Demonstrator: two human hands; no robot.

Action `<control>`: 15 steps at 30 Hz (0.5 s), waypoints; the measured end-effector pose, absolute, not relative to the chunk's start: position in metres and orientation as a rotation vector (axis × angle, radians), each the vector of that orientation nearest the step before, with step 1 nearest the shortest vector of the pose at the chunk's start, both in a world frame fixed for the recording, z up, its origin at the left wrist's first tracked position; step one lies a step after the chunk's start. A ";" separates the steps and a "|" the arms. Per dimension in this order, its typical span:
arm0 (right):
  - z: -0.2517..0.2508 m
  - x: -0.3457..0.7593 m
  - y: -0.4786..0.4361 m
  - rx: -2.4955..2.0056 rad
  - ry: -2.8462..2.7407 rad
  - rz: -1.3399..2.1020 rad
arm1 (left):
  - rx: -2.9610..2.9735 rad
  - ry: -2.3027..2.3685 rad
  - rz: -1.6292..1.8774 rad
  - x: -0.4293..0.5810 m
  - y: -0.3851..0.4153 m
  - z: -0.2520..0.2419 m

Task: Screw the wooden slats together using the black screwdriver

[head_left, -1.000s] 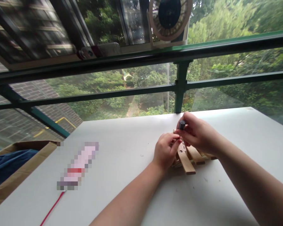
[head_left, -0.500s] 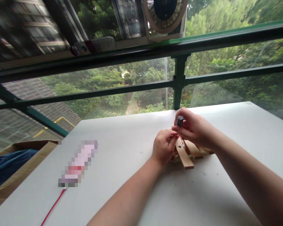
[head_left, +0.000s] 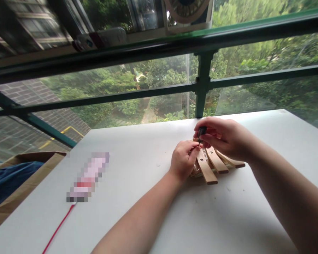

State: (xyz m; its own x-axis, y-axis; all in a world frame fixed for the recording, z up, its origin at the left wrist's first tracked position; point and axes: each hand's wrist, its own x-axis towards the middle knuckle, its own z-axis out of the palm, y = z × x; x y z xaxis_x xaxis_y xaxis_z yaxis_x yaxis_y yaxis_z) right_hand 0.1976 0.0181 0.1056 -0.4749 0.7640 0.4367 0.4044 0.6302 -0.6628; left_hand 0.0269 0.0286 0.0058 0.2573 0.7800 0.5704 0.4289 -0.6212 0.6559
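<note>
My right hand (head_left: 218, 135) is closed around the dark handle of a short screwdriver (head_left: 201, 132), held upright with its shaft pointing down. Just below it, my left hand (head_left: 184, 158) pinches thumb and fingertips together at the screwdriver's tip; what lies between them is too small to make out. Under both hands sits a wooden piece with several flat slats fanning toward me. The nearest slat (head_left: 208, 171) has a screw in it, and so does the slat (head_left: 216, 162) beside it. My hands hide the far part of this piece.
The piece rests on a white table (head_left: 127, 183). At the left lies a blurred-out pinkish device (head_left: 91, 173) with a red cable (head_left: 58, 227). A brown paper bag (head_left: 21, 192) with blue cloth stands beyond the left edge. Green railings (head_left: 137, 93) run behind the table.
My right hand has shifted its grip on the screwdriver, its fingers now lifted and further back, and more of the slats shows. The whole view has tilted slightly. My left hand keeps its pinch.
</note>
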 end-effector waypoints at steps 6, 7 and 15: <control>0.106 0.193 0.017 -1.002 -2.120 0.474 | 2.171 1.105 1.302 0.027 0.029 0.005; 0.107 0.192 0.017 -1.012 -2.120 0.450 | 2.175 1.107 1.303 0.027 0.029 0.005; 0.106 0.188 0.015 -1.066 -2.107 0.366 | 2.207 1.136 1.306 0.027 0.029 0.004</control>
